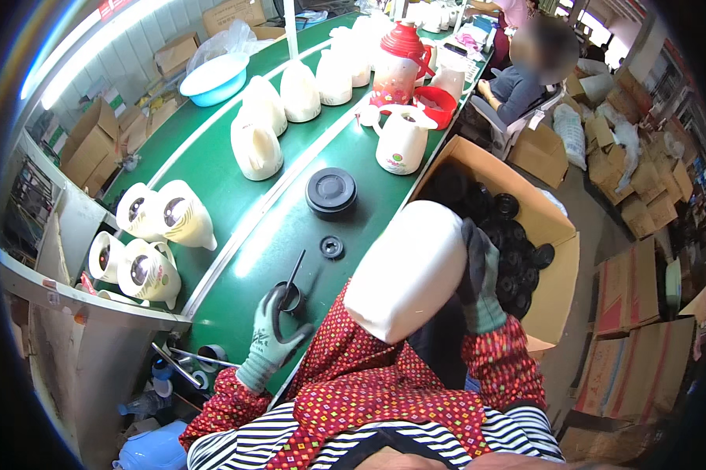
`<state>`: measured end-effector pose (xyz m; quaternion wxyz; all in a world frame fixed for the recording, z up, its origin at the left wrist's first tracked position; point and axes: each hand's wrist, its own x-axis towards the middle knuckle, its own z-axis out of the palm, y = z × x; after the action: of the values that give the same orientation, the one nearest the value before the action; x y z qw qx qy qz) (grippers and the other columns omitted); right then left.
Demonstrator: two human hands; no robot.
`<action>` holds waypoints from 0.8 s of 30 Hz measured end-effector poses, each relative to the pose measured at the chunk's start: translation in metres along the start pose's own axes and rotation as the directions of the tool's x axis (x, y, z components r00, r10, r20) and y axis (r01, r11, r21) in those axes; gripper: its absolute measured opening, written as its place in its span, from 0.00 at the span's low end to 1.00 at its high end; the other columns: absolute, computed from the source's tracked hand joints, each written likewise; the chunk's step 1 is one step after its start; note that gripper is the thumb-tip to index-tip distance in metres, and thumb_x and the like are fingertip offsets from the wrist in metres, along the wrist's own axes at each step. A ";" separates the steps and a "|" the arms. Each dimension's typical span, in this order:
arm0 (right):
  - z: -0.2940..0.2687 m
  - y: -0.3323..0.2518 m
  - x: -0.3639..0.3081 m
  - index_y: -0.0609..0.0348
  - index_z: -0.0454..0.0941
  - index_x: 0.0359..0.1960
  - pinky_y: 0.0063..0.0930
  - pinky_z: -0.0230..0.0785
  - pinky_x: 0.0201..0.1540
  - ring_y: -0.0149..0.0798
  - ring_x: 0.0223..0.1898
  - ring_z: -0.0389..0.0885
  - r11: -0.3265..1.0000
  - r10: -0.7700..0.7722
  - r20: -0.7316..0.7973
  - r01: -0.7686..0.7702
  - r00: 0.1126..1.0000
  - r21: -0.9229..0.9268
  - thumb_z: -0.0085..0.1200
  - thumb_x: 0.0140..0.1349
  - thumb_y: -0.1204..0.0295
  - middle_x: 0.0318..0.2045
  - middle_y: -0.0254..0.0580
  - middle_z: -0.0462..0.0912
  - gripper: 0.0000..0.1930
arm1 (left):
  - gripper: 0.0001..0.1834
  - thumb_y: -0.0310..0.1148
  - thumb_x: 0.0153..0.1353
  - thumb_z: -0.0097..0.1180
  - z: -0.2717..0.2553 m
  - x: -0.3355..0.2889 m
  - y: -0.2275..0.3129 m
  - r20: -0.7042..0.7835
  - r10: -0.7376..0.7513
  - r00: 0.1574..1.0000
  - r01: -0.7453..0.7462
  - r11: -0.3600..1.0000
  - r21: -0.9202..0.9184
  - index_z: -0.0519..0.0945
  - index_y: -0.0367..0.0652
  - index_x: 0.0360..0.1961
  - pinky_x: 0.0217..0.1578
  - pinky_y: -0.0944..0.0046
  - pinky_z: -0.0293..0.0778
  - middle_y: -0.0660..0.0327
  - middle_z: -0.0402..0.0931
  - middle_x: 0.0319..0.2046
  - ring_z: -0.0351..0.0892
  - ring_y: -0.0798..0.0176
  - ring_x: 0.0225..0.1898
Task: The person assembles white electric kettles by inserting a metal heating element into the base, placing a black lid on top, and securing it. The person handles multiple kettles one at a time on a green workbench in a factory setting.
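Observation:
My right hand (482,282), in a grey-green glove with dark fingers, grips the side of a white thermos jug body (408,270) tilted over my lap. Its smooth base end points toward me. My left hand (273,341), gloved alike, is by the table's near edge with thumb and fingers apart. Its fingertips are beside a small black cup (291,298) with a thin dark stick (296,268) standing in it; whether they touch the cup I cannot tell. Farther up the green table lie a small black ring-shaped part (332,247) and a round black lidded tub (331,192).
A cardboard box (553,301) of black round parts (517,258) stands at my right. White jugs (255,147) line the table, with several lying at left (151,270). Beyond are a red flask (398,66), a red basin (438,106) and a seated person (517,86).

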<state>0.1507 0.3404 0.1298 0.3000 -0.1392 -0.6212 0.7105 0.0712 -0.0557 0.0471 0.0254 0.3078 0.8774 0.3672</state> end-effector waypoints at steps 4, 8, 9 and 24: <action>0.034 0.080 0.030 0.61 0.77 0.63 0.42 0.77 0.59 0.41 0.53 0.85 0.752 0.201 0.293 -0.339 0.935 0.566 0.51 0.79 0.53 0.54 0.43 0.87 0.25 | 0.46 0.35 0.59 0.76 -0.033 0.026 0.078 0.147 0.115 0.982 0.009 0.759 -0.652 0.64 0.39 0.75 0.64 0.51 0.74 0.46 0.53 0.78 0.65 0.52 0.74; 0.100 0.093 0.039 0.59 0.73 0.69 0.47 0.67 0.72 0.48 0.66 0.77 0.649 0.367 0.467 -0.581 0.805 0.492 0.45 0.80 0.50 0.64 0.48 0.81 0.28 | 0.23 0.33 0.69 0.66 -0.046 0.035 0.076 0.001 0.094 0.996 -0.080 0.849 -0.523 0.77 0.34 0.61 0.62 0.56 0.74 0.46 0.66 0.72 0.72 0.55 0.68; 0.111 0.095 0.044 0.59 0.73 0.69 0.47 0.68 0.72 0.48 0.65 0.78 0.566 0.357 0.562 -0.651 0.746 0.506 0.43 0.81 0.50 0.64 0.49 0.81 0.28 | 0.23 0.34 0.70 0.65 -0.046 0.035 0.066 0.009 0.041 0.999 -0.028 0.811 -0.585 0.78 0.33 0.60 0.62 0.56 0.74 0.46 0.67 0.71 0.74 0.56 0.66; 0.207 0.102 0.072 0.62 0.79 0.62 0.28 0.77 0.57 0.33 0.54 0.84 0.883 0.399 0.362 -0.459 0.842 0.096 0.48 0.81 0.56 0.56 0.40 0.84 0.22 | 0.12 0.26 0.68 0.66 -0.053 0.056 0.018 -0.192 -0.220 0.956 0.062 0.794 -0.605 0.84 0.29 0.49 0.56 0.57 0.78 0.45 0.75 0.65 0.81 0.55 0.59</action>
<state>-0.0493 0.2129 0.0827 0.0350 -0.1258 -0.5491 0.8255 0.0203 -0.0478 0.1075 0.0358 0.1684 0.7352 0.6557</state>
